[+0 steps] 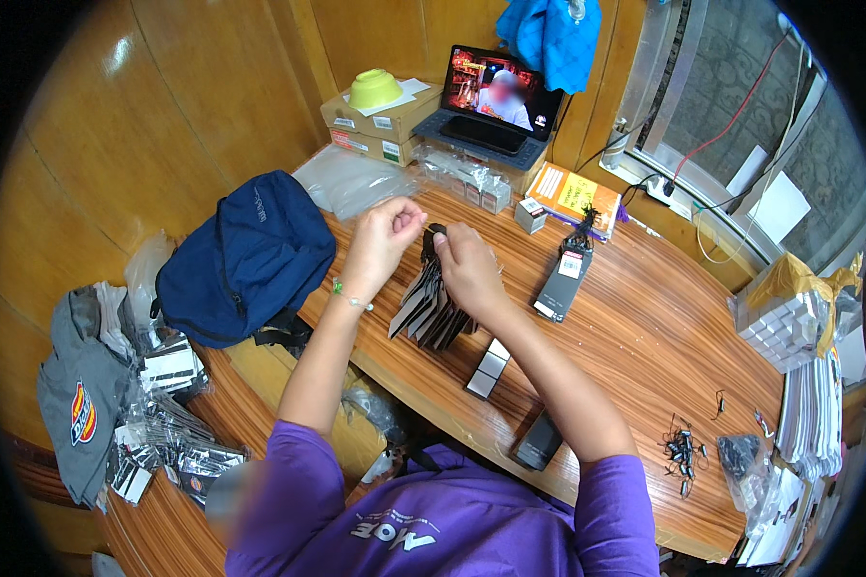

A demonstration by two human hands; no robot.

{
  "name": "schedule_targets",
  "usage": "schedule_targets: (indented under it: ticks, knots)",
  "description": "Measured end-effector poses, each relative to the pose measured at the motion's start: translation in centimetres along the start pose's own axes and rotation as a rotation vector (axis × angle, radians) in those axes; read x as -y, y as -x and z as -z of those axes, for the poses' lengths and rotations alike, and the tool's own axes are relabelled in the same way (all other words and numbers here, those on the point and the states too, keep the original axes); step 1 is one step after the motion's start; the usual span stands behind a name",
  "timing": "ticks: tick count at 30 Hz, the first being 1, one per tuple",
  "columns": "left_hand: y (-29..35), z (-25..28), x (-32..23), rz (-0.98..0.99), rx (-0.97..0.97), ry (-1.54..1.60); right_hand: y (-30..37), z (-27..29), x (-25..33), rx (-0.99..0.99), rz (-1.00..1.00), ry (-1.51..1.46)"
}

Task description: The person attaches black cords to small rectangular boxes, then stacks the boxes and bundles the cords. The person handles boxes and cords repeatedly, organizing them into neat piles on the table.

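Observation:
Above the table, my right hand (470, 267) grips a bunch of black hang tags (431, 306) near its gathered top, and the tags fan out downward. Close beside it on the left, my left hand (383, 242) is raised with its fingers pinched together. Whatever may be between those fingertips is too small to make out. On the table below lies a dark strip with pale rectangular panels (488, 369). A stack of black tags with strings (565, 279) lies to the right of my hands. Partly under my right forearm is a black box-shaped item (539, 442).
A navy backpack (250, 255) sits at the left, near packets of tags (178, 447). Boxes with a yellow bowl (375, 88) and a laptop (496, 101) stand at the back. Small black loops (681, 450) lie right, beside paper stacks (810, 413) and a wrapped bundle (789, 317).

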State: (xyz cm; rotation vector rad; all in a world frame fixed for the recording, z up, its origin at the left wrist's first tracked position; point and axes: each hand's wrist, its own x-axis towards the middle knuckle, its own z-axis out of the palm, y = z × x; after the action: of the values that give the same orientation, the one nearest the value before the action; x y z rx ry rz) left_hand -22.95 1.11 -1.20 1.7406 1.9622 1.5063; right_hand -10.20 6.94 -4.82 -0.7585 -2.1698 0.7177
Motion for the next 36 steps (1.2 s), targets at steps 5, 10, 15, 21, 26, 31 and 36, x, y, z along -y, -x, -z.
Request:
schedule_targets:
  ticks: [5,10,15,21,26,31,36]
  knots:
    - [0.9,-0.5,2.6,0.039,0.132,0.002,-0.6,0.5,-1.7,0.026,-0.01,-0.369]
    - [1.8,-1.6,3.8,-0.134,0.231,-0.215,-0.9,0.9,-3.2,0.031,-0.136,-0.553]
    - [0.9,-0.8,4.3,0.259,0.292,0.45,-0.4,1.6,-4.0,0.082,-0.17,-0.551]
    - [0.1,0.5,4.1,0.55,0.37,1.53,-0.2,2.3,-4.5,0.098,-0.154,-0.542]
    - [0.6,1.8,5.5,0.52,0.295,1.769,-0.1,4.0,-4.0,-0.05,-0.368,-0.701]
    - [0.7,2.1,7.5,0.437,0.207,0.689,0.1,6.1,-4.9,0.127,-0.465,-0.796]
    - [0.5,-3.6,12.9,0.192,0.413,0.104,-0.1,5.9,-3.5,0.163,-0.405,-0.758]
